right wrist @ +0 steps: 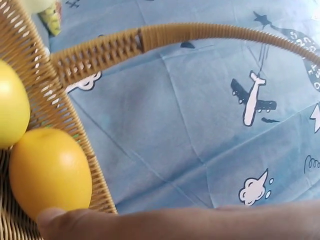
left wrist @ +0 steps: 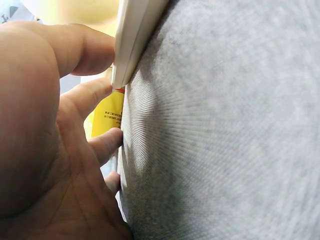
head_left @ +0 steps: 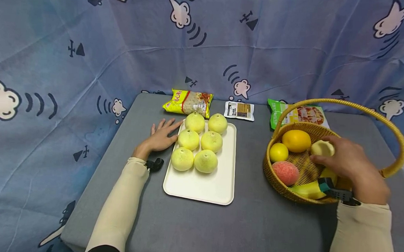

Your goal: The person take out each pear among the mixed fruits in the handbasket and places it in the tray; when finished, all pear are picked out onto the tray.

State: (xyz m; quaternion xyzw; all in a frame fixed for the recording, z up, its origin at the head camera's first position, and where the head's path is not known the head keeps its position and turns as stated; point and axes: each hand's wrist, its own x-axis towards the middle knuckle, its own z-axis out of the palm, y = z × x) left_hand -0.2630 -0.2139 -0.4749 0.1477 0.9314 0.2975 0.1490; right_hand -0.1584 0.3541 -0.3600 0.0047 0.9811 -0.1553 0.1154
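My left hand point(head_left: 161, 136) lies with fingers spread at the left edge of a white tray point(head_left: 198, 187); in the left wrist view the thumb and index fingertip point(left wrist: 102, 87) meet the tray's side. Several round pale green fruits point(head_left: 206, 161) stand in rows on the tray. Inside a wicker basket point(head_left: 268, 174), my right hand point(head_left: 352, 162) pinches a pale yellow-green fruit point(head_left: 322, 148) between thumb and fingers. Around it in the basket are an orange-yellow fruit point(head_left: 296, 141), a lemon-yellow fruit point(head_left: 278, 152), a pinkish-red peach point(head_left: 286, 173) and a banana point(head_left: 306, 190), partly hidden by my wrist.
Behind the tray lie a yellow food packet point(head_left: 189, 101) and a small white packet point(head_left: 239, 110). A green packet point(head_left: 276, 111) sits behind the basket. The basket's tall handle point(head_left: 347, 103) arches over its right side. A patterned blue cloth point(head_left: 141, 35) hangs behind the grey table point(head_left: 196, 232).
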